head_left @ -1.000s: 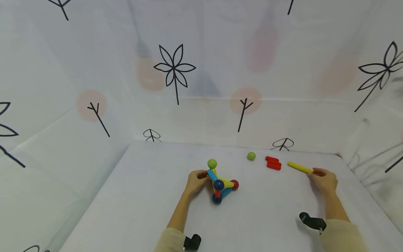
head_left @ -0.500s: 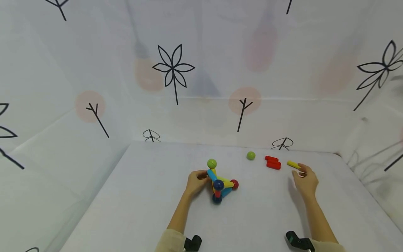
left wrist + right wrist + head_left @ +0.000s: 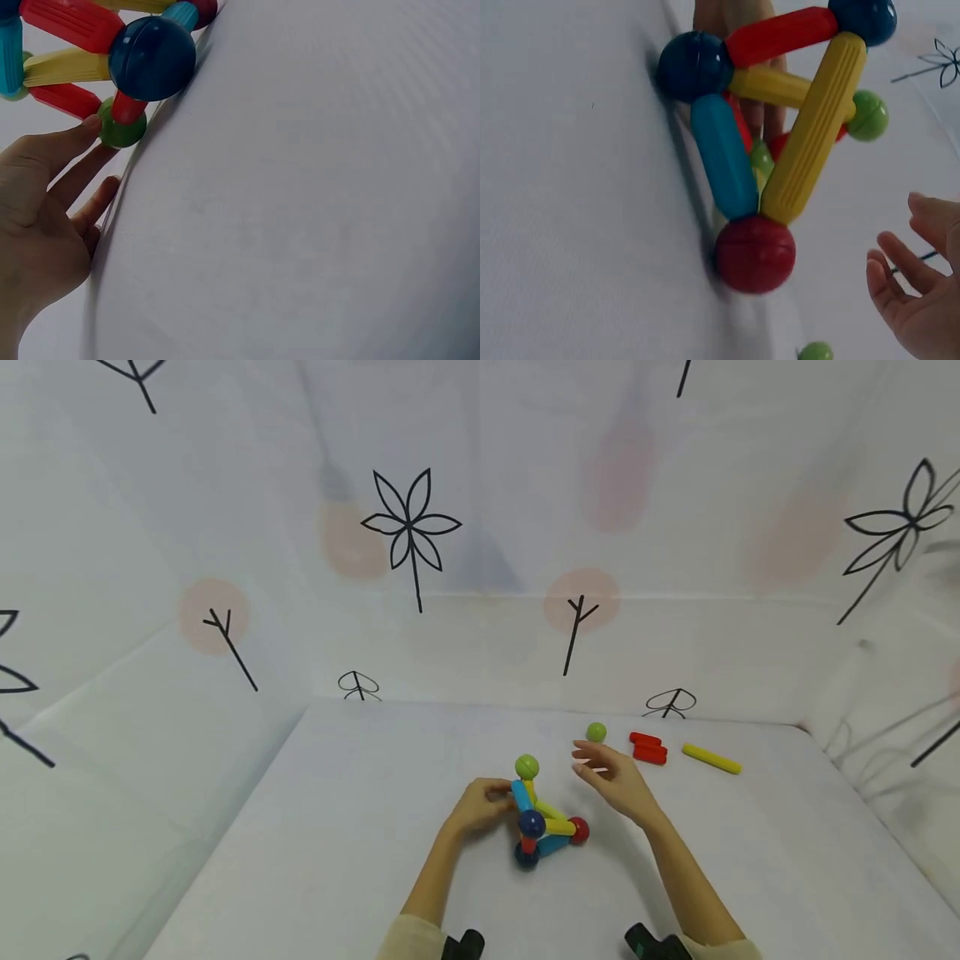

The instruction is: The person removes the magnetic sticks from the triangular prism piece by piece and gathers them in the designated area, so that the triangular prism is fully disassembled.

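Observation:
A magnetic construction of coloured rods and balls [image 3: 532, 824] stands on the white table, dark blue balls nearest me, a red ball at right, a green ball on top. My left hand [image 3: 480, 806] is at its left side. In the left wrist view, that hand's thumb and finger pinch a low green ball [image 3: 124, 133] of the construction. To the right of the construction hangs my right hand [image 3: 618, 781], holding nothing, its fingers apart and loosely bent. The right wrist view shows the right hand [image 3: 926, 281] apart from the red ball [image 3: 755, 255] and the yellow rod [image 3: 814, 127].
Behind my right hand lies a loose green ball [image 3: 596, 732]. Several short red rods [image 3: 649, 753] sit together to its right, with a longer yellow rod [image 3: 711, 758] farther right. Patterned white cloth walls [image 3: 480, 643] enclose the table at the back and sides.
My right hand has left the yellow rod and moved left toward the construction. The yellow rod lies where it was. My left hand and the construction have shifted slightly right and nearer me.

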Action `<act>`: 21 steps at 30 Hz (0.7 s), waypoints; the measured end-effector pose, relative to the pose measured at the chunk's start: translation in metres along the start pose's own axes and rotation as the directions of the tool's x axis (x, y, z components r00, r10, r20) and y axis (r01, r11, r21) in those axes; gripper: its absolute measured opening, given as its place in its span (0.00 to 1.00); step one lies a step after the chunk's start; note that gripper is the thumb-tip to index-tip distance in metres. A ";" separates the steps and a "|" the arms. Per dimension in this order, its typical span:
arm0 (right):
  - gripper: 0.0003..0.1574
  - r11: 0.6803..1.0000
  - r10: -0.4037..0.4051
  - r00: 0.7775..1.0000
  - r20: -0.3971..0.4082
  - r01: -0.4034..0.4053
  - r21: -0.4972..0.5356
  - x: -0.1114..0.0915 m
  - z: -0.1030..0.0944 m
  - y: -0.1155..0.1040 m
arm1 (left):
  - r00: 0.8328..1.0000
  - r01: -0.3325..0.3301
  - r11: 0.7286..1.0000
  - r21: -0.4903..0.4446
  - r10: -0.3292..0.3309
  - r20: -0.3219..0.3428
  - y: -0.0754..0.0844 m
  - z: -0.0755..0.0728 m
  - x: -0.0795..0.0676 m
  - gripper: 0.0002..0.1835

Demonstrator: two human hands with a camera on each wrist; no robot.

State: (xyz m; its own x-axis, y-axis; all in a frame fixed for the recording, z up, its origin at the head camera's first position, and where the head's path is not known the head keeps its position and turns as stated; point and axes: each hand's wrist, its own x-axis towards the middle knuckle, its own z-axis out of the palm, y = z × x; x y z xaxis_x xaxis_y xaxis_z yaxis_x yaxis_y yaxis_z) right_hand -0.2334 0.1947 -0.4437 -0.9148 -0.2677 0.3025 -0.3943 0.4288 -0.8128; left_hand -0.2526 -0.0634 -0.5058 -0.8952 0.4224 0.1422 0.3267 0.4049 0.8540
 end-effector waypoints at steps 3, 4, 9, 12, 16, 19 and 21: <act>0.26 0.997 -0.074 0.992 0.107 0.070 0.045 0.007 0.012 -0.011 | 0.998 -0.018 0.999 0.027 0.016 0.069 0.004 0.000 0.000 0.17; 0.26 0.993 -0.104 0.984 0.142 0.096 0.064 0.008 0.015 -0.014 | 0.996 -0.023 0.999 0.029 0.021 0.092 0.005 0.001 0.000 0.17; 0.24 0.972 -0.230 0.927 0.295 0.205 0.112 0.014 0.027 -0.025 | 0.984 -0.042 0.999 0.013 0.040 0.172 0.010 0.001 -0.001 0.16; 0.21 0.966 -0.258 0.904 0.340 0.235 0.107 0.016 0.031 -0.029 | 0.982 -0.049 0.998 -0.033 0.054 0.181 0.010 0.000 -0.004 0.17; 0.18 0.968 -0.249 0.909 0.333 0.234 0.086 0.015 0.031 -0.032 | 0.988 -0.053 0.994 -0.092 0.066 0.140 0.012 -0.004 -0.012 0.18; 0.18 0.969 -0.247 0.926 0.286 0.240 0.060 0.013 0.032 -0.032 | 0.995 -0.041 0.991 -0.129 0.053 0.086 0.018 -0.010 -0.020 0.18; 0.18 0.970 -0.242 0.942 0.233 0.241 0.035 0.012 0.033 -0.030 | 0.997 -0.022 0.983 -0.183 0.035 0.066 0.025 -0.015 -0.024 0.19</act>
State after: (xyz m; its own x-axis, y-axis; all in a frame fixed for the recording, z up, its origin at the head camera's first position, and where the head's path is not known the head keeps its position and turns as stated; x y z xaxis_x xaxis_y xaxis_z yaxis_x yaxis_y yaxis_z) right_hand -0.2297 0.1499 -0.4319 -0.7454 -0.5571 0.3660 -0.5998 0.3209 -0.7330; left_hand -0.2273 -0.0751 -0.4803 -0.8611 0.4892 0.1386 0.2857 0.2399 0.9278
